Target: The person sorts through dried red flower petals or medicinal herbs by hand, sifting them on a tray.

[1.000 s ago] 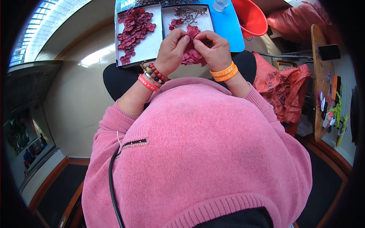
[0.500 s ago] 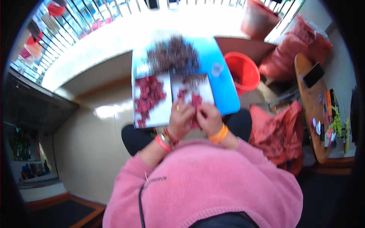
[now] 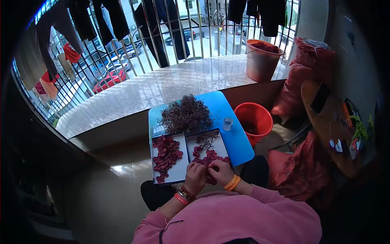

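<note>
My left hand [image 3: 196, 175] and my right hand [image 3: 221, 171] are close together over the near edge of the right-hand white tray [image 3: 218, 141]. Both have bent, closed fingers around a small dark red piece [image 3: 210, 179], mostly hidden by them. Just beyond my fingers, a pile of flat dark red pieces [image 3: 214, 155] lies in this tray, with thin brown stems [image 3: 207, 140] at its far end. To the left, another white tray [image 3: 177, 173] holds many similar red pieces [image 3: 166, 153]. A big heap of brown twiggy stems [image 3: 186, 114] stands behind the trays.
The trays rest on a blue table [image 3: 239, 148] with a small clear cup [image 3: 228, 123] on it. Right of it are a red bucket [image 3: 254, 122] and red sacks [image 3: 298, 166]. A wooden board [image 3: 330, 130] with small items is further right. Another bucket [image 3: 262, 65] stands on the ledge [image 3: 162, 83].
The view has tilted up, so the table and hands sit lower and the window bars show more. Both hands stay together at the right tray's near edge.
</note>
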### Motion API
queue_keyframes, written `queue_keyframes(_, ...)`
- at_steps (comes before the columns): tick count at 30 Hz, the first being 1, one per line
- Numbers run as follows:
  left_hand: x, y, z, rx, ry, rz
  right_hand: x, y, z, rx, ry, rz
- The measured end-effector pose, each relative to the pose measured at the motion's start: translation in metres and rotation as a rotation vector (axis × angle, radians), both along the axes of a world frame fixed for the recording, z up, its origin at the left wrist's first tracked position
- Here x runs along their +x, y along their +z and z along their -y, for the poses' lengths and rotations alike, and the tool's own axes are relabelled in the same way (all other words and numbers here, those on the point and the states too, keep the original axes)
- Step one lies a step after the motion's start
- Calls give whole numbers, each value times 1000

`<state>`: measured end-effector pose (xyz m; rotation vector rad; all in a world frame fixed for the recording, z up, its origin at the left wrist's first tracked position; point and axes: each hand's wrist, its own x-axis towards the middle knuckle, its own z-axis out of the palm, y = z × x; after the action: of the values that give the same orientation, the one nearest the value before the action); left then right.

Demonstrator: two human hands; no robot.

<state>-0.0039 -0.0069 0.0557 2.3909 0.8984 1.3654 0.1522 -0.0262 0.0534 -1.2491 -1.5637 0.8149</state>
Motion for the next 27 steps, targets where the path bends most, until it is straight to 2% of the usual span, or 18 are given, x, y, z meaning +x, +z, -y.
queue_keyframes(3, 2, -1, 3, -15, -36, -13, -3, 1, 5, 204, 1, 110)
queue_keyframes(8, 2, 6, 4, -2, -67, -77, -3, -6, 4, 368, -1, 220)
queue_keyframes(11, 3, 3, 7, -88, -32, 32, -7, -3, 2, 528, -29, 252)
queue_keyframes(14, 9, -6, 17, -1071, -146, 688, -5, -2, 2, 576, 11, 254)
queue_keyframes(15, 11, -8, 14, -1031, -132, 670, -4, -2, 0, 578, 35, 250)
queue_keyframes(18, 10, -3, 15, -512, -1, 237, -3, -6, 4, 405, -12, 225)
queue_keyframes(21, 8, -2, 5, -98, 5, 43, -4, -2, 5, 293, -43, 125)
queue_keyframes(24, 10, -4, 1, -96, -21, 17, -5, -10, 2, 247, -82, 11)
queue_keyframes(27, 12, 3, 0, -57, -42, 39, -3, -13, 2, 215, -105, 14)
